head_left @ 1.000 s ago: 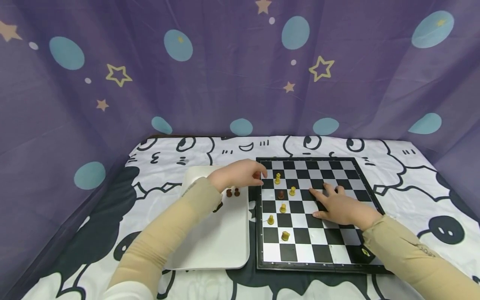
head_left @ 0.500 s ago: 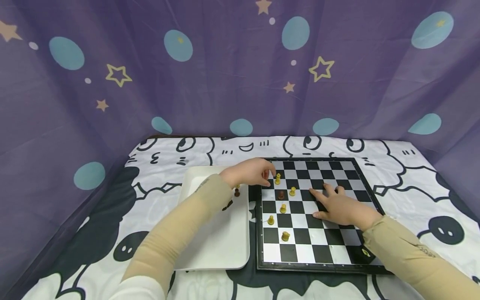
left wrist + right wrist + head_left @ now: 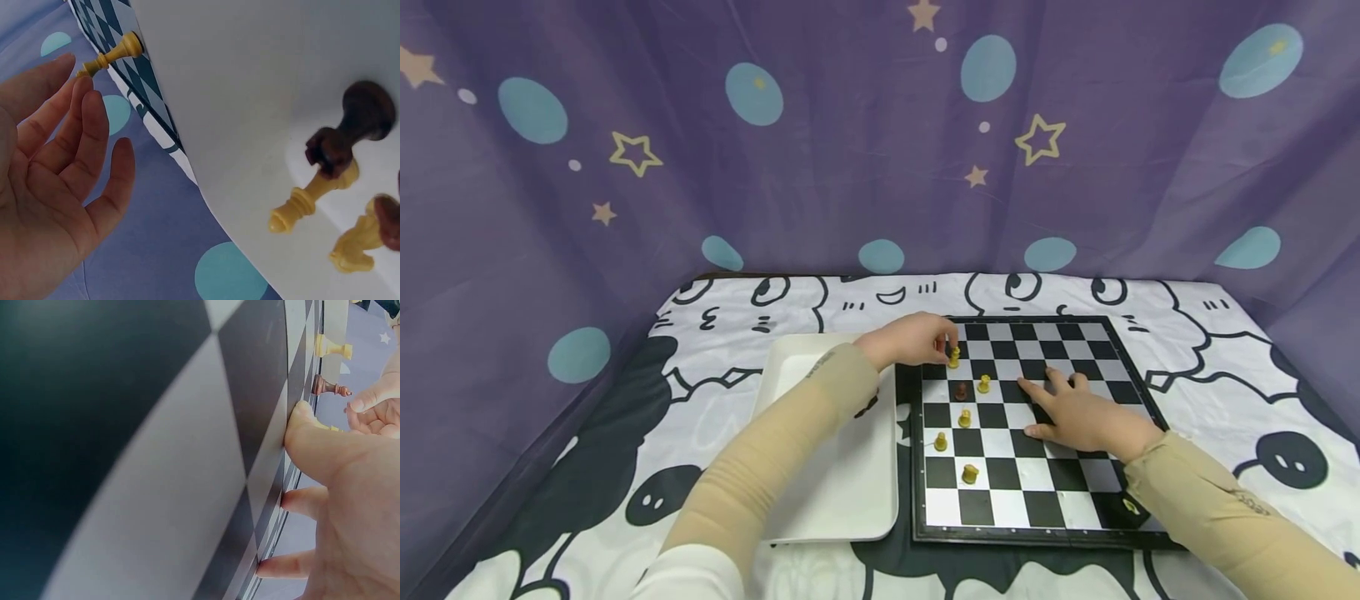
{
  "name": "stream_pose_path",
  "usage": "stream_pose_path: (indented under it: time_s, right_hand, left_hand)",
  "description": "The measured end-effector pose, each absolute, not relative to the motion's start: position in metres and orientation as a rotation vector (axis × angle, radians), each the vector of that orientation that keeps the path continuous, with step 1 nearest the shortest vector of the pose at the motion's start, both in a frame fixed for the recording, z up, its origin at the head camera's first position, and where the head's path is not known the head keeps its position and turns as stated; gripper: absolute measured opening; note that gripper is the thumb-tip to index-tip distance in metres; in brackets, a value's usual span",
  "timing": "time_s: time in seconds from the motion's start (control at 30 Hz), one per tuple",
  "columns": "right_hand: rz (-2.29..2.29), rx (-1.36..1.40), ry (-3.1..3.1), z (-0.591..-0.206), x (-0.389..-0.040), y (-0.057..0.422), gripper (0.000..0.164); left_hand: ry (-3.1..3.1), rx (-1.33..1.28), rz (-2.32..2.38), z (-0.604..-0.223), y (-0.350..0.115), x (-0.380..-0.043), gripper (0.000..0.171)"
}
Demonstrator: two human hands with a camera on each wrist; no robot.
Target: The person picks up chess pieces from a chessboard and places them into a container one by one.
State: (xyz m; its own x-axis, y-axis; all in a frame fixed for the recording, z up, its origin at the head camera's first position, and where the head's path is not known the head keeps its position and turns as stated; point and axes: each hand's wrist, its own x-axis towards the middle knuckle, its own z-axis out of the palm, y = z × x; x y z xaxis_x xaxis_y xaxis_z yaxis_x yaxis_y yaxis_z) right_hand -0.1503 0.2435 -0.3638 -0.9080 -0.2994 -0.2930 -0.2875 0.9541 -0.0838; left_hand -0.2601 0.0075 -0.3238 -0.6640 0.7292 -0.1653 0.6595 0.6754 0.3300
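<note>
Head view: chessboard (image 3: 1067, 507) sprawls out, white tray (image 3: 835, 500) at its nine o'clock. Right hand (image 3: 1078, 417) spread, resting on chessboard just three o'clock of centre. Left hand (image 3: 906, 340) over at chessboard's ten o'clock, right beside upright yellow chess piece (image 3: 111, 57); pinching or not, cannot tell.

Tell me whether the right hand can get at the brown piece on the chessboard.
Probably yes, though not straight across: a yellow piece stands between the brown piece and the right hand, which would likely have to go over or around.
</note>
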Motion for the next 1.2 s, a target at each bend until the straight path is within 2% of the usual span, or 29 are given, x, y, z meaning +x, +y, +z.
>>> stream_pose_path:
  time_s: [0.67, 1.2]
  right_hand:
    - [-0.043, -0.442, 2.802, -0.364, -0.151, 0.241, 0.074]
    - [-0.044, -0.44, 2.797, -0.363, -0.152, 0.241, 0.074]
  left_hand:
    - [2.592, 1.103, 0.328, -0.326, 0.019, -0.269, 0.021]
    - [2.587, 1.12, 0.285, -0.326, 0.022, -0.272, 0.012]
